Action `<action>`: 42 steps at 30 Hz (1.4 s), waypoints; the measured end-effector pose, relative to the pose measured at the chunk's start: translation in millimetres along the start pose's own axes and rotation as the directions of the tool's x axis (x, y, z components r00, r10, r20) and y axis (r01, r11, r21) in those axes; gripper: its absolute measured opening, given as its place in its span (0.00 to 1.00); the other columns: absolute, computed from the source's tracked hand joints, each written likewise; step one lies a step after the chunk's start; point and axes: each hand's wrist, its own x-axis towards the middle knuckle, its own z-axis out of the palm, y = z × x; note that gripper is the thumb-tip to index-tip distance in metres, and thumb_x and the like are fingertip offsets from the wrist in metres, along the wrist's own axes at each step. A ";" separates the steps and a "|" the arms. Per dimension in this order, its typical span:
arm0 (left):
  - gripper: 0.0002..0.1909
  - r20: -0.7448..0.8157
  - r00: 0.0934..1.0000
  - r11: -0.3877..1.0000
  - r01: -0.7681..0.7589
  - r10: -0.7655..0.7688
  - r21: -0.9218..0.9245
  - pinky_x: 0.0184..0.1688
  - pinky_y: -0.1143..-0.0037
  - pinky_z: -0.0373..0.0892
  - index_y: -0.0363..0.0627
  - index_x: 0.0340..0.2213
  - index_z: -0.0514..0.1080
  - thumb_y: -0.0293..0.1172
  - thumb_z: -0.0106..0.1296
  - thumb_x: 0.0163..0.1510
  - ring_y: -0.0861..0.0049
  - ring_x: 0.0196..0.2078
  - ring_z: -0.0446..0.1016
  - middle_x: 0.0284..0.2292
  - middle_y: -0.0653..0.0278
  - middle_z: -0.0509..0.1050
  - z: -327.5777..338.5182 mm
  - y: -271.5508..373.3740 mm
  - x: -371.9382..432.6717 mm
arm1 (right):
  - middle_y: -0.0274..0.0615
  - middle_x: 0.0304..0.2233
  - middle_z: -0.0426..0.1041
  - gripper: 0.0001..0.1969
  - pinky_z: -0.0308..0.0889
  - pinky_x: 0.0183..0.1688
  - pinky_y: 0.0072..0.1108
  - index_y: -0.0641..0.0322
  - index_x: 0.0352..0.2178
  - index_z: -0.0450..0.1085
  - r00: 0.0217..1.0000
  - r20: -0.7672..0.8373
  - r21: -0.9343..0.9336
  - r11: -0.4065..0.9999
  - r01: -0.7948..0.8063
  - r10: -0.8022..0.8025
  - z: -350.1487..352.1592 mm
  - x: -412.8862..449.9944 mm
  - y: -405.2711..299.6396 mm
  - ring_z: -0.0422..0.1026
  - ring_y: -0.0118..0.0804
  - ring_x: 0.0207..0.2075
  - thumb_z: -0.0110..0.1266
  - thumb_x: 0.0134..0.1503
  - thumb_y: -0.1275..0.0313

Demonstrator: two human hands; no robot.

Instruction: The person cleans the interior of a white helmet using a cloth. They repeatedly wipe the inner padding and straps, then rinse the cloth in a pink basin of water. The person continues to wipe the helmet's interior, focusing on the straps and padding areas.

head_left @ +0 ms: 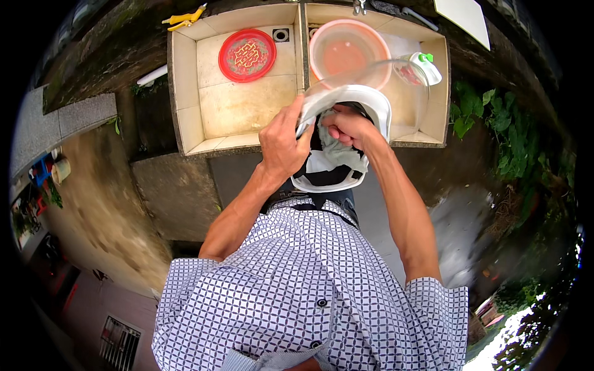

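Note:
A white helmet (pixel 384 111) with a clear visor (pixel 413 104) is held in front of my waist, its hollow side facing up towards me. My left hand (pixel 282 141) grips the helmet's left edge, with the thumb at the rim. Inside the shell, my right hand (pixel 352 129) grasps a pale grey cloth (pixel 341 150), which lies against the lining. Black padding (pixel 327 177) shows near the lower rim. My right fingertips are partly hidden by the cloth. The visor reaches out over the right basin of a tiled double sink (pixel 246 106).
A red patterned round tray (pixel 247 55) lies in the left basin. In the right one are a pinkish plastic tub (pixel 348 53) and a white bottle with a green cap (pixel 431 72). A yellow spray gun (pixel 185 19) rests on the sink's back edge, near a metal tap (pixel 358 7).

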 end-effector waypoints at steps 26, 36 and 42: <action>0.26 -0.021 0.999 0.999 -0.034 0.035 0.024 0.37 0.68 0.74 0.34 0.53 0.72 0.22 0.63 0.52 0.58 0.33 0.80 0.35 0.47 0.79 -15.5 -6.7 32.6 | 0.31 0.12 0.62 0.13 0.44 0.11 0.17 0.56 0.19 0.65 0.980 0.201 0.295 0.954 -0.052 -0.008 2.6 34.2 -23.4 0.50 0.21 0.08 0.51 0.60 0.73; 0.25 0.010 1.000 0.998 0.026 -0.025 -0.060 0.47 0.69 0.75 0.31 0.54 0.72 0.20 0.61 0.55 0.58 0.45 0.82 0.45 0.43 0.79 -25.7 -10.9 35.8 | 0.41 0.23 0.77 0.19 0.53 0.13 0.20 0.62 0.48 0.68 0.984 -0.136 -0.123 0.988 0.095 -0.111 27.0 13.7 -31.6 0.60 0.23 0.12 0.56 0.55 0.71; 0.26 0.026 1.000 1.000 -0.001 0.001 -0.023 0.44 0.67 0.75 0.33 0.54 0.71 0.19 0.62 0.52 0.55 0.42 0.81 0.43 0.45 0.79 -26.4 -11.3 33.0 | 0.43 0.21 0.76 0.21 0.52 0.12 0.21 0.62 0.52 0.68 0.980 -0.139 -0.168 0.978 0.121 -0.145 23.2 -4.4 -28.5 0.58 0.24 0.10 0.52 0.56 0.72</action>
